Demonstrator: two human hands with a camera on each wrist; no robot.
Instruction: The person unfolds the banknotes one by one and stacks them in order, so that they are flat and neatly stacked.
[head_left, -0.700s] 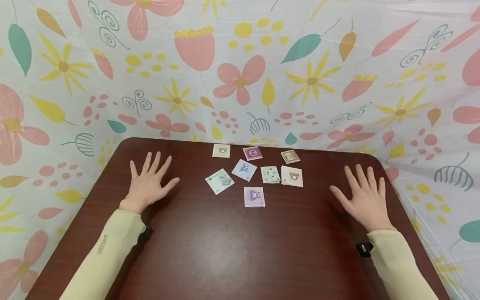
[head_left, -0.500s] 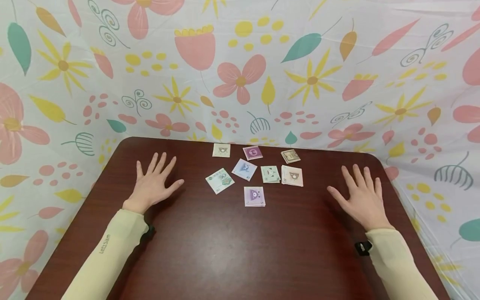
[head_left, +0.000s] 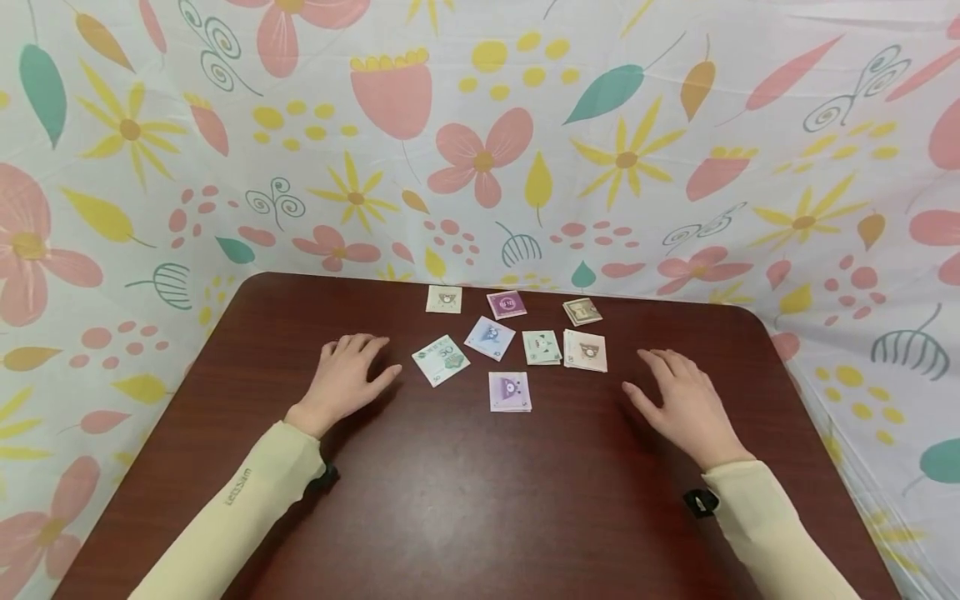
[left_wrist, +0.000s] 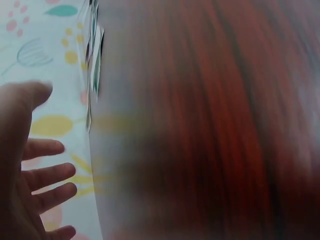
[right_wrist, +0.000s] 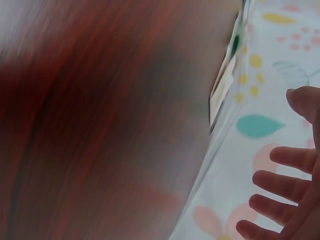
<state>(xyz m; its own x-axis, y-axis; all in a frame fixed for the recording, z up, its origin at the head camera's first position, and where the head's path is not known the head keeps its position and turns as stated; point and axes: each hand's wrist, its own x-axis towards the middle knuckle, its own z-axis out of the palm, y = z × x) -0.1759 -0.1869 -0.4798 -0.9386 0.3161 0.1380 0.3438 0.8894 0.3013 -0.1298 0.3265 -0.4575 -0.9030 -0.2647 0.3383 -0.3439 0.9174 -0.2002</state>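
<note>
My left hand (head_left: 341,379) hovers or rests, I cannot tell which, left of the paper notes, fingers loosely bent and holding nothing. Nearest to it lies a green note (head_left: 440,361) marked 50. On the other side, my right hand (head_left: 682,408) is also relaxed and holds nothing; a beige stack of notes (head_left: 585,350) is closest to it. Between the hands lie a blue note (head_left: 490,338), a pale green stack (head_left: 542,347) and a light purple stack (head_left: 510,392) marked 5. Each wrist view shows its hand's spread fingers (left_wrist: 50,177) (right_wrist: 280,185) with nothing in them.
Farther back are a cream note (head_left: 444,299), a dark purple stack (head_left: 507,304) and a brown stack (head_left: 582,312). All lie on a glossy dark red-brown table (head_left: 450,500). A flower-printed cloth (head_left: 480,217) hangs along the table's far edge and sides.
Both hands have moved inward toward the notes, the left to the right and the right to the left. Their fingers, straight and spread before, are now more bent. The notes have not moved.
</note>
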